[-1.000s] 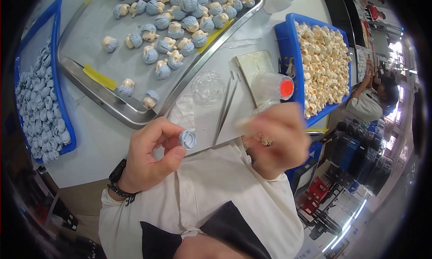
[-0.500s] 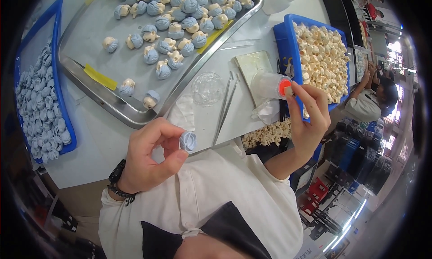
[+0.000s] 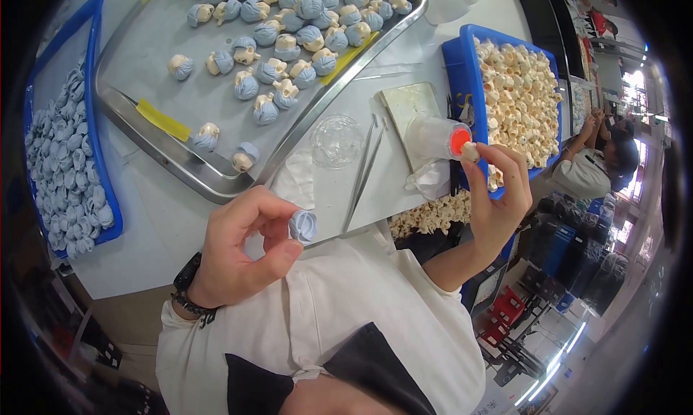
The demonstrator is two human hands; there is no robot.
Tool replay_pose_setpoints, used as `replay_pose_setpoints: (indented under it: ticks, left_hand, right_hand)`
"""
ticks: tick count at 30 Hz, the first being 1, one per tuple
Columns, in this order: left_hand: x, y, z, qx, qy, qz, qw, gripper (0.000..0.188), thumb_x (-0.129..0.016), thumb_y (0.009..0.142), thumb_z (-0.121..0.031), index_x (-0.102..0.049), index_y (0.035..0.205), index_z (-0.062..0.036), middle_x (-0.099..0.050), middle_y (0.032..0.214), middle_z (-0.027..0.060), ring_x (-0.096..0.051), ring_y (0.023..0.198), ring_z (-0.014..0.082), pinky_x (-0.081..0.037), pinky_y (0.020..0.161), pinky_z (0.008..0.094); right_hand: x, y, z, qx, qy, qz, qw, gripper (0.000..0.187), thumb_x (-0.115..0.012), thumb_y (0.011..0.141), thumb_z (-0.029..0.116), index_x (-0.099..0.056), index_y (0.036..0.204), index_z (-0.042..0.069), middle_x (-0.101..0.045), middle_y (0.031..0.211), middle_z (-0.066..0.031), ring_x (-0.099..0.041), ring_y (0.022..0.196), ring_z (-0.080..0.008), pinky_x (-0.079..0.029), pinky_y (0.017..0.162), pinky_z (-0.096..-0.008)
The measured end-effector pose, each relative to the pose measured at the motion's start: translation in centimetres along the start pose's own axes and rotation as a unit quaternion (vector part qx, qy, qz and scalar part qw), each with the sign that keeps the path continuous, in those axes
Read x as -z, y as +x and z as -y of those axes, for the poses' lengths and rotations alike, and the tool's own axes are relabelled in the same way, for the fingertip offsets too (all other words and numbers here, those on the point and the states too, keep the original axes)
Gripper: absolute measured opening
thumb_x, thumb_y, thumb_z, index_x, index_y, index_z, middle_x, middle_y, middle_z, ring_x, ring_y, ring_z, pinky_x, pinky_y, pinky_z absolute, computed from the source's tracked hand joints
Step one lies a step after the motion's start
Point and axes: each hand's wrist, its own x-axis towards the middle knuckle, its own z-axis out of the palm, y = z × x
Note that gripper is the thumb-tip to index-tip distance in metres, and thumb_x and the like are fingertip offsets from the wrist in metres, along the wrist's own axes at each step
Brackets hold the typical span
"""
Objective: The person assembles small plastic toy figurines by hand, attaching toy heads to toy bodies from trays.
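Between thumb and fingers, my left hand (image 3: 242,245) pinches a light-blue molded doll hair piece (image 3: 303,227) in front of my chest. My right hand (image 3: 502,191) grips a small cream doll face piece (image 3: 470,152) by its fingertips. That piece is right at the red-orange mouth of a translucent plastic jar (image 3: 428,135), which lies tilted on a pale block (image 3: 408,101); whether they touch I cannot tell. Ahead, a metal tray (image 3: 162,178) carries many small doll heads (image 3: 245,86) with blue hair and cream faces.
At the left stands a blue bin (image 3: 110,198) of blue hair pieces. A second blue bin (image 3: 455,61) at the right is heaped with cream pieces. Metal tweezers (image 3: 365,177), a clear dish (image 3: 337,141) and a squeeze bottle (image 3: 447,9) lie on the table. Another person (image 3: 595,166) sits far right.
My right hand has drawn the cream face piece slightly down and right from the jar's mouth, so more of the piece shows. My left hand stays nearly still with the hair piece.
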Motion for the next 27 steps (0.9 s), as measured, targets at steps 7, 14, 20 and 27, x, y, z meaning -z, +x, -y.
replay_pose_setpoints:
  ticks: [7, 14, 20, 27]
  left_hand:
    - [0.1, -0.1, -0.1, 0.004, -0.015, 0.002, 1.000, 0.021, -0.060, 0.072, -0.006, -0.053, 0.090, 0.0038, -0.052, 0.079, 0.0042, -0.050, 0.064, 0.0055, -0.044, 0.059, 0.0189]
    - [0.1, -0.1, -0.2, 0.009, -0.030, 0.004, 0.999, 0.022, -0.060, 0.072, -0.005, -0.053, 0.091, 0.0037, -0.052, 0.079, 0.0039, -0.050, 0.065, 0.0054, -0.044, 0.060, 0.0193]
    - [0.3, -0.1, 0.0, -0.001, -0.034, 0.007, 0.999, 0.022, -0.060, 0.072, -0.005, -0.053, 0.091, 0.0039, -0.053, 0.077, 0.0038, -0.050, 0.065, 0.0053, -0.044, 0.060, 0.0195]
    - [0.3, -0.4, -0.5, 0.067, -0.137, 0.036, 0.988, 0.025, -0.058, 0.078, -0.010, -0.051, 0.098, 0.0033, -0.054, 0.086, 0.0038, -0.050, 0.073, 0.0060, -0.043, 0.069, 0.0210]
  right_hand:
    - [0.0, -0.1, -0.2, 0.011, 0.003, -0.008, 1.000, 0.025, -0.069, 0.062, -0.003, -0.061, 0.085, 0.001, -0.058, 0.079, -0.0089, -0.054, 0.071, -0.0197, -0.042, 0.063, -0.0272]
    - [0.3, 0.0, 0.0, 0.015, -0.020, -0.001, 1.000, 0.025, -0.068, 0.064, -0.004, -0.062, 0.087, 0.002, -0.058, 0.081, -0.0094, -0.056, 0.073, -0.0196, -0.043, 0.065, -0.0268]
    - [0.1, -0.1, -0.1, 0.021, -0.014, -0.008, 1.000, 0.024, -0.067, 0.064, -0.004, -0.062, 0.087, 0.001, -0.058, 0.082, -0.0094, -0.056, 0.073, -0.0194, -0.043, 0.065, -0.0275]
    - [-2.3, -0.2, 3.8, 0.114, 0.265, -0.022, 0.957, 0.032, -0.072, 0.057, -0.001, -0.061, 0.087, -0.001, -0.058, 0.080, -0.0117, -0.054, 0.068, -0.0191, -0.040, 0.058, -0.0269]
